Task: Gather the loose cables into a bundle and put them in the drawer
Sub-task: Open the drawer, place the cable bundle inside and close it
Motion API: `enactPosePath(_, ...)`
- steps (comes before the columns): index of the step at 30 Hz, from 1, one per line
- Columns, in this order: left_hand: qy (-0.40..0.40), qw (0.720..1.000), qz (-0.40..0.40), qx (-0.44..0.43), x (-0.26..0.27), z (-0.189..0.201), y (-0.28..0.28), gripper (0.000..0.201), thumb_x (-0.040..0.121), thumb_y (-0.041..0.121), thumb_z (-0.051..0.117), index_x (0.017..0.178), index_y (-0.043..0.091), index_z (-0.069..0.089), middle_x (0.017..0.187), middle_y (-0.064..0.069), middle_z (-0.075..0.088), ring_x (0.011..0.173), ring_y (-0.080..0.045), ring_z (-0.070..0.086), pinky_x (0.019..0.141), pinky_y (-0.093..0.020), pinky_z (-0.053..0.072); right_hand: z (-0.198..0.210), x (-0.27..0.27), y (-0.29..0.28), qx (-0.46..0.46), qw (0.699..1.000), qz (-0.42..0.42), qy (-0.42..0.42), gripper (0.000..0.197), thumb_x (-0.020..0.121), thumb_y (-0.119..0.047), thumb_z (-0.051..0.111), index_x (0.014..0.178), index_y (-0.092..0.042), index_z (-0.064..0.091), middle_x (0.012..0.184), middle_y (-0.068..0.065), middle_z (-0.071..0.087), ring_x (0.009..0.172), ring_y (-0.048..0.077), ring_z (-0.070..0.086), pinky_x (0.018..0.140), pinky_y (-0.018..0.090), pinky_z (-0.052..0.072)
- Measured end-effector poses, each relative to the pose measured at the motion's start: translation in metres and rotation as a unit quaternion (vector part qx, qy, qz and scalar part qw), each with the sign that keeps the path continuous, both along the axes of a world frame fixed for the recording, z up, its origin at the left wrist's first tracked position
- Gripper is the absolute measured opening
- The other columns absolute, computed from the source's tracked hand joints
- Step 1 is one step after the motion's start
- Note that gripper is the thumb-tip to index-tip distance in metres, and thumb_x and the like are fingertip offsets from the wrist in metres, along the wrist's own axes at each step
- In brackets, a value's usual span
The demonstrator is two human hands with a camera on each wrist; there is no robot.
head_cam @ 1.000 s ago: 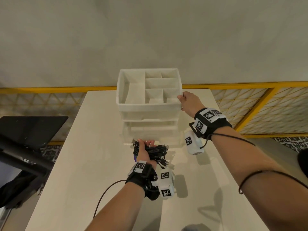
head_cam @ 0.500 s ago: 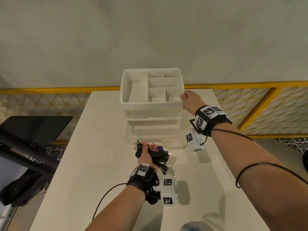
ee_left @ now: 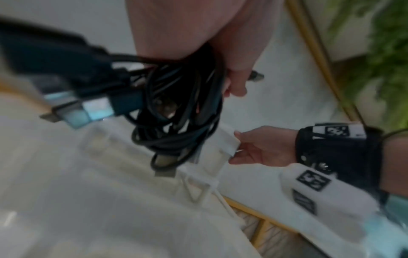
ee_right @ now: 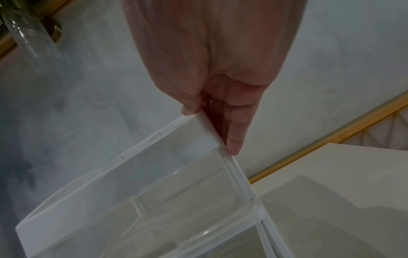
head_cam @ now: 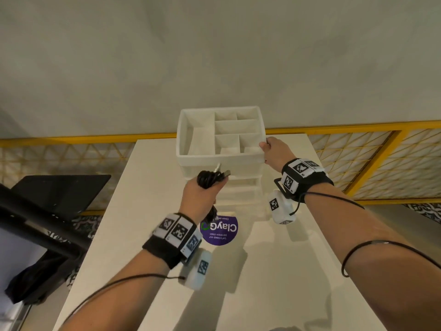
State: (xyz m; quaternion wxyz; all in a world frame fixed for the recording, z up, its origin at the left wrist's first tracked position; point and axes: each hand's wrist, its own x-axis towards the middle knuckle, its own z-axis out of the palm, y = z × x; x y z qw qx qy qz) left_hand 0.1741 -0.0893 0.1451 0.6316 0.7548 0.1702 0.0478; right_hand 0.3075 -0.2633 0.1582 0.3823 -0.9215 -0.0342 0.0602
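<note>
The left hand is raised above the counter with its fingers curled round a bundle of black cables, gripping it in a fist; loops of the bundle stick out above the hand and a short length hangs below it. In the left wrist view the cable bundle dangles from the palm, with several metal plug ends poking out of the coils, though that picture is blurred. The bundle is in the air just in front of the white drawer organiser, level with its upper front, and not inside any drawer. The organiser stands at the far end of the counter, its open top tray split into several compartments and clear drawers stacked beneath. The right hand pinches the near right corner of the organiser's top rim, thumb on the upper edge and fingers down the outer side, as the right wrist view shows at the white corner. A round purple sticker lies on the counter below the left hand. A yellow lattice railing runs behind the counter.
</note>
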Motion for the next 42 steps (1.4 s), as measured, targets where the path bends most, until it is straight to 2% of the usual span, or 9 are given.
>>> enactPosePath(3,-0.016,0.968,-0.125,0.216,0.023,0.015,0.004,0.014,0.084,0.030,0.064,0.083,0.017,0.058,0.068,0.001,0.059,0.059,-0.016,0.053,0.055,-0.025,0.038,0.000,0.000,0.000,0.000,1.000,-0.002,0.003,0.034,0.097,-0.027,0.035,0.109,0.000,0.051,0.111,0.024,0.060,0.103,0.040,0.056,0.093,0.053,0.046)
enactPosePath(6,-0.008,0.872,-0.228,0.433,0.047,0.010,-0.002,0.022,0.088,0.025,0.057,0.106,0.013,0.056,0.097,-0.008,0.066,0.090,-0.026,0.061,0.071,-0.028,0.040,0.000,0.001,0.000,0.001,1.000,-0.003,0.008,0.034,0.097,-0.027,0.035,0.110,0.000,0.051,0.111,0.023,0.061,0.102,0.040,0.057,0.093,0.053,0.045)
enactPosePath(13,0.072,0.730,-0.359,0.578,0.079,-0.040,-0.021,0.027,0.089,0.018,0.049,0.113,0.006,0.050,0.113,-0.013,0.063,0.103,-0.033,0.060,0.083,-0.037,0.045,-0.002,0.003,-0.001,0.006,1.000,-0.006,0.006,0.034,0.097,-0.028,0.035,0.112,-0.001,0.050,0.110,0.023,0.061,0.100,0.039,0.057,0.091,0.050,0.046)
enactPosePath(21,0.117,0.724,-0.377,0.566,0.102,-0.074,-0.023,0.043,0.080,0.044,0.063,0.101,0.008,0.054,0.100,-0.011,0.068,0.086,-0.029,0.064,0.077,-0.037,0.052,-0.006,0.005,-0.002,0.017,1.000,-0.004,0.010,0.032,0.097,-0.027,0.035,0.113,-0.003,0.050,0.110,0.021,0.061,0.101,0.037,0.057,0.090,0.048,0.046)
enactPosePath(25,0.148,0.714,-0.359,0.583,0.104,-0.087,-0.027,0.062,0.082,0.052,0.058,0.121,0.007,0.044,0.125,-0.014,0.055,0.111,-0.032,0.054,0.091,-0.039,0.042,-0.008,0.006,-0.003,0.024,1.000,-0.001,0.010,0.033,0.097,-0.028,0.035,0.113,-0.004,0.050,0.109,0.021,0.061,0.100,0.037,0.057,0.090,0.050,0.047)
enactPosePath(28,0.175,0.739,-0.346,0.551,0.101,-0.085,-0.029,0.076,0.084,0.061,0.046,0.141,0.013,0.029,0.144,-0.015,0.038,0.132,-0.033,0.036,0.106,-0.042,0.028,-0.008,0.006,-0.003,0.027,1.000,0.000,0.008,0.032,0.097,-0.028,0.035,0.111,-0.004,0.050,0.108,0.020,0.061,0.099,0.036,0.058,0.089,0.049,0.047)
enactPosePath(32,0.188,0.735,-0.374,0.534,0.100,-0.084,-0.028,0.058,0.095,0.040,0.027,0.148,0.019,0.012,0.151,-0.017,0.026,0.138,-0.033,0.025,0.111,-0.043,0.018,-0.008,0.006,-0.002,0.031,0.999,-0.001,0.009,0.033,0.097,-0.028,0.035,0.113,-0.004,0.050,0.109,0.020,0.061,0.100,0.037,0.057,0.091,0.051,0.047)
enactPosePath(38,0.131,0.710,-0.434,0.538,0.098,-0.078,-0.019,0.049,0.099,0.028,0.035,0.145,0.016,0.025,0.140,-0.016,0.038,0.128,-0.033,0.037,0.104,-0.036,0.028,-0.008,0.005,-0.001,0.031,0.999,-0.006,0.007,0.033,0.097,-0.027,0.035,0.113,-0.002,0.050,0.109,0.020,0.061,0.100,0.036,0.057,0.091,0.050,0.047)
enactPosePath(42,0.112,0.706,-0.455,0.531,0.094,-0.072,-0.011,0.048,0.099,0.029,0.036,0.145,0.014,0.029,0.146,-0.009,0.035,0.136,-0.026,0.030,0.111,-0.035,0.019,-0.007,0.004,-0.002,0.034,0.999,-0.006,0.004,0.033,0.097,-0.027,0.035,0.111,-0.002,0.051,0.108,0.021,0.062,0.099,0.037,0.058,0.090,0.051,0.047)
